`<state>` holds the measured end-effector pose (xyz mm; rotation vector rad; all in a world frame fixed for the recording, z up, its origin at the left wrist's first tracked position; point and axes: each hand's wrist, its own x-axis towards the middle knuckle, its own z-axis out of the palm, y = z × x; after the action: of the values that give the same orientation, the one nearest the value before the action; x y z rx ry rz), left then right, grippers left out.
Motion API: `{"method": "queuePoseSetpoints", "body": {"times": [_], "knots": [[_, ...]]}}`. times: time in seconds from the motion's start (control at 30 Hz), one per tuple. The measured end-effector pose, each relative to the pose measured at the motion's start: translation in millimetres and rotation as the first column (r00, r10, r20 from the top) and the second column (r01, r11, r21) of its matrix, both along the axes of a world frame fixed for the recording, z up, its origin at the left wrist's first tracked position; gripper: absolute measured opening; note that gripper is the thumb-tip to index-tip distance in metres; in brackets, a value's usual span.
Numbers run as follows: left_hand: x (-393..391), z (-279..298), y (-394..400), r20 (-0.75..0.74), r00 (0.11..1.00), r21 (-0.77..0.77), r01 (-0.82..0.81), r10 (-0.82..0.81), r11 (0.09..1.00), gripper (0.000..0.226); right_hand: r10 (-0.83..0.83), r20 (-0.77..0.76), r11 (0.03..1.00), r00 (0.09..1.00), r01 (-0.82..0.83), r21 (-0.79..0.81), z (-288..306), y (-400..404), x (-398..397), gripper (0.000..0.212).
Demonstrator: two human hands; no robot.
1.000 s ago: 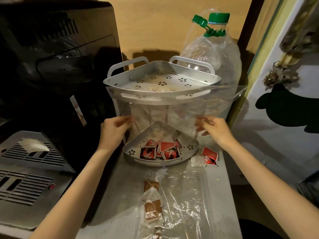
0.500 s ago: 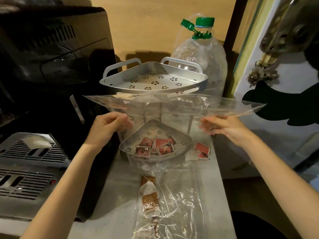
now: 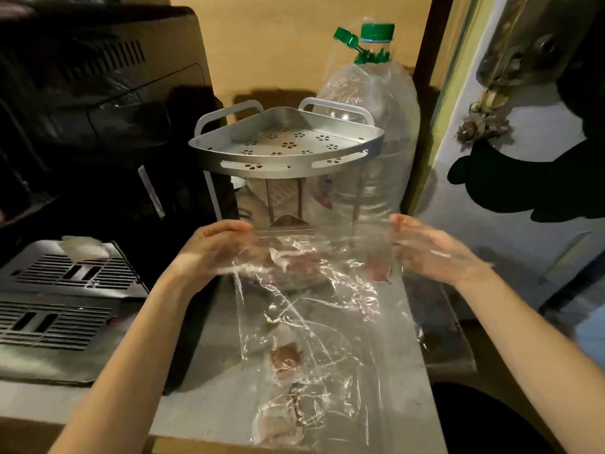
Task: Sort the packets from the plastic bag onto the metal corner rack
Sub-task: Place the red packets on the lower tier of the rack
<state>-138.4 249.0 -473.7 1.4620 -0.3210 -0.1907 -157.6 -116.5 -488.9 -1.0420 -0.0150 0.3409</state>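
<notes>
1. Closest to me, a few brown packets are sitting on the grey counter under the clear plastic bag, near its near end.
2. I'm holding that bag up by its far edge with both hands, so the sheet is draping down toward me over the counter. My left hand is pinching the bag's left corner, fingers curled closed on the film. My right hand is looking blurry, fingers loosely bent at the right corner, and I honestly can't tell how firmly it's gripping.
3. Through the film, some red packets are showing in the lower tray of the metal corner rack, pretty smeared though. One more red packet is lying just right of it on the counter.
4. The rack's top shelf is sitting bare, past my hands.
5. Far right, a big clear bottle with a green cap is standing right behind the rack. Left side, a black appliance is filling the view.
</notes>
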Motion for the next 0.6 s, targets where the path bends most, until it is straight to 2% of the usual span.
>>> {"method": "queuePoseSetpoints", "body": {"times": [0.1, 0.17, 0.23, 0.27, 0.33, 0.4, 0.47, 0.53, 0.6], "knots": [[-4, -2, 1, -0.046, 0.997, 0.001, 0.068, -0.067, 0.998, 0.039, -0.039, -0.030, 0.995, 0.999, 0.036, -0.098, 0, -1, 0, 0.017], [-6, -5, 3, -0.085, 0.990, -0.011, 0.115, -0.115, 0.993, 0.036, -0.056, -0.087, 0.987, 0.995, 0.042, -0.154, 0, -3, 2, 0.024], [-8, -7, 3, -0.090, 0.992, 0.059, 0.091, -0.085, 0.994, 0.029, 0.001, -0.141, 0.993, 0.990, -0.018, -0.121, 4, -2, 3, 0.036], [-9, -8, 3, -0.076, 0.995, 0.113, 0.075, -0.066, 0.991, 0.025, 0.037, -0.134, 0.987, 0.990, -0.057, -0.149, 6, -1, 2, 0.039], [-13, -11, 4, -0.069, 0.993, 0.174, 0.109, -0.099, 0.979, 0.018, 0.106, -0.056, 0.940, 0.993, -0.118, -0.320, 7, 1, 2, 0.044], [-16, -15, 7, -0.139, 0.972, 0.183, 0.214, -0.191, 0.959, 0.044, 0.128, -0.006, 0.872, 0.992, -0.115, -0.475, 5, 3, 4, 0.055], [-20, -19, 9, -0.236, 0.938, 0.212, 0.307, -0.256, 0.928, 0.061, 0.118, 0.007, 0.845, 0.993, -0.096, -0.527, 4, 9, 7, 0.056], [-25, -23, 8, -0.296, 0.914, 0.313, 0.367, -0.277, 0.876, 0.057, 0.082, 0.029, 0.829, 0.996, -0.052, -0.556, 4, 20, 11, 0.056], [-31, -31, 7, -0.309, 0.910, 0.432, 0.394, -0.277, 0.811, 0.042, 0.014, 0.068, 0.808, 0.998, 0.029, -0.589, 6, 34, 17, 0.057]]}}
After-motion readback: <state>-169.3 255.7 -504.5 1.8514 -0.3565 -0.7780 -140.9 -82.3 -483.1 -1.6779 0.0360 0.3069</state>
